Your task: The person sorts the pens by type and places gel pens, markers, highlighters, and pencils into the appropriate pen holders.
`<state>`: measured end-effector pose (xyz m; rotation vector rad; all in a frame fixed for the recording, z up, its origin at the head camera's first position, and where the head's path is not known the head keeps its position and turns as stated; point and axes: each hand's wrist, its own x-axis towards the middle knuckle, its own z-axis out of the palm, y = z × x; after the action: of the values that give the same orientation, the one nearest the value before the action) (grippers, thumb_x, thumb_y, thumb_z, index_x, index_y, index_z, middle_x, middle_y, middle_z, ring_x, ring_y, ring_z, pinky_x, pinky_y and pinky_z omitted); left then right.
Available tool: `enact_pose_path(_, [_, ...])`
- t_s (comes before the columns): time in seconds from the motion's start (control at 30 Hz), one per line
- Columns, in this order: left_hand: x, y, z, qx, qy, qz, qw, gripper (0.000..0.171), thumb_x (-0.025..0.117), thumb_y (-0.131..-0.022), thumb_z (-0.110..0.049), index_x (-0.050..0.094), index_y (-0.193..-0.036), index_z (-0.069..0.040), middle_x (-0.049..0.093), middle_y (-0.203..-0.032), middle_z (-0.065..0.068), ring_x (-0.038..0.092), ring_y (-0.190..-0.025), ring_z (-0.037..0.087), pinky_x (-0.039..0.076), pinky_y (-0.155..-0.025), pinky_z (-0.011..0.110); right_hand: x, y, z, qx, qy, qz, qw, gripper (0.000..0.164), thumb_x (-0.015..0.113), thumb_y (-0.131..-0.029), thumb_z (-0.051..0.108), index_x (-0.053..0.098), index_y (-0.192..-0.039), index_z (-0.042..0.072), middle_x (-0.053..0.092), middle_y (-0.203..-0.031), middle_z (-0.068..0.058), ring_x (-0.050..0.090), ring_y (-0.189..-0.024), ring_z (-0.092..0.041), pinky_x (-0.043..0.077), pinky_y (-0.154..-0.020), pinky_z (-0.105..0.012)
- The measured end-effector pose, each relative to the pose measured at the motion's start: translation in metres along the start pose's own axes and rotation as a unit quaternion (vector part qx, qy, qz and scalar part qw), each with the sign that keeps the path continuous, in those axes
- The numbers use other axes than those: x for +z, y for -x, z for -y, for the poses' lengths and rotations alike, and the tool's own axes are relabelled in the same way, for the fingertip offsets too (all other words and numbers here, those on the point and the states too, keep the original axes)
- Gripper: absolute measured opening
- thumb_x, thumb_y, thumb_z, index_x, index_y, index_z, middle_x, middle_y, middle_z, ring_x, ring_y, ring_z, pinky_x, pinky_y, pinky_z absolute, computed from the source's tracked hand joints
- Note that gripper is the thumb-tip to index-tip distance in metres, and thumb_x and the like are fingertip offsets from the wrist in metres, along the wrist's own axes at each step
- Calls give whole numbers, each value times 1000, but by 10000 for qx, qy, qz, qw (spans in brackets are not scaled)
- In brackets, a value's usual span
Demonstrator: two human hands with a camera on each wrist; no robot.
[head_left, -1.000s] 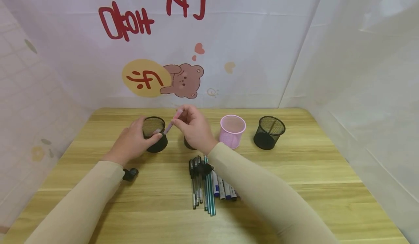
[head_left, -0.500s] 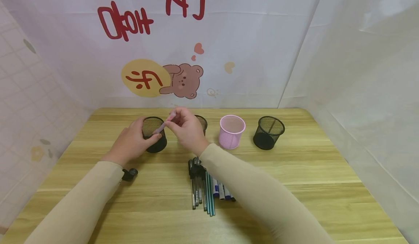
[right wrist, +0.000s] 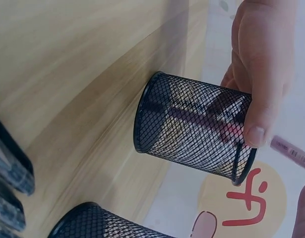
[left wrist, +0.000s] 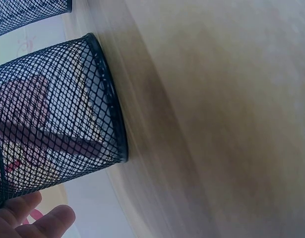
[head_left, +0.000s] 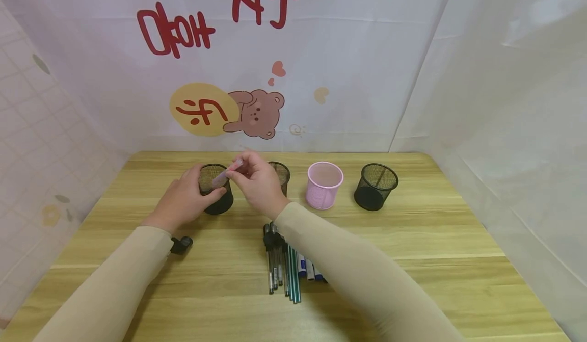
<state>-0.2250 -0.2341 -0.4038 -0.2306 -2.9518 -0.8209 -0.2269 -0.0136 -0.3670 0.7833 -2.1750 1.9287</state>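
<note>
Pink and lilac, a slim pen (right wrist: 291, 151) slants at the mouth of the leftmost mesh cup (head_left: 219, 203), its lower end just above the rim, near the left thumb (right wrist: 257, 130). Right of that cup, the right hand (head_left: 259, 181) pinches it, thumb and fingers closed on it; the left hand (head_left: 183, 199) grips the cup's left side, fingers curled round it. Inside leans a second pen (right wrist: 192, 116), seen through the mesh. Tilted so, the slim pen could snag on the rim, thumb or second pen, and a knock might tip the cup should the left grip slacken. Right of the cup stand a neighbouring black cup (head_left: 282, 175), a pink cup (head_left: 322, 195) and a far black cup (head_left: 370, 197); nearer the person, clear pens (head_left: 270, 270), teal sticks (head_left: 293, 283) and markers (head_left: 302, 265) lie on the worktop (head_left: 206, 291).
</note>
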Motion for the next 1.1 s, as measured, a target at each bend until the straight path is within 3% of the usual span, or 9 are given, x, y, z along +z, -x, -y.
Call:
enact_pose_path(0.17, [0,-1,-2,8,4,-39,10000,85,63,-95,-68,42,-151,-8,60,-135,18,62,-113,40,48,-96,60,2,-1,2,72,83,90,9999,12,72,-98,3,63,-105,3,73,-103,-16,75,-96,-25,57,-83,-18])
enact_pose_path(0.43, [2,-2,1,53,11,-44,10000,85,61,-93,-73,44,-148,-11,61,-132,16,62,-111,37,48,-95,59,1,-1,-3,312,737,295,9964,12,72,-99,8,63,-107,8,72,-100,-7,64,-86,-6,51,-74,-17])
enact_pose_path(0.6, [2,-2,1,12,-13,-48,10000,88,58,-92,-77,43,-149,-11,60,-136,17,62,-114,39,48,-96,60,3,1,-6,393,949,411,9939,12,72,-100,10,62,-105,8,72,-100,-5,66,-88,-7,51,-75,-16])
enact_pose_path(0.9, [3,-2,0,64,-14,-194,9998,90,59,-91,-77,45,-148,-10,61,-137,18,62,-118,40,48,-99,61,4,3,-9,606,1197,521,9896,25,74,-99,14,68,-122,7,74,-100,0,67,-91,-5,54,-77,-16])
enact_pose_path(1.1, [3,-2,-1,35,-16,-178,9998,94,55,-90,-82,45,-149,-9,60,-138,18,62,-119,40,46,-102,62,3,5,-8,649,1275,641,9876,26,73,-100,14,69,-125,9,75,-110,-4,71,-99,-10,55,-83,-15])
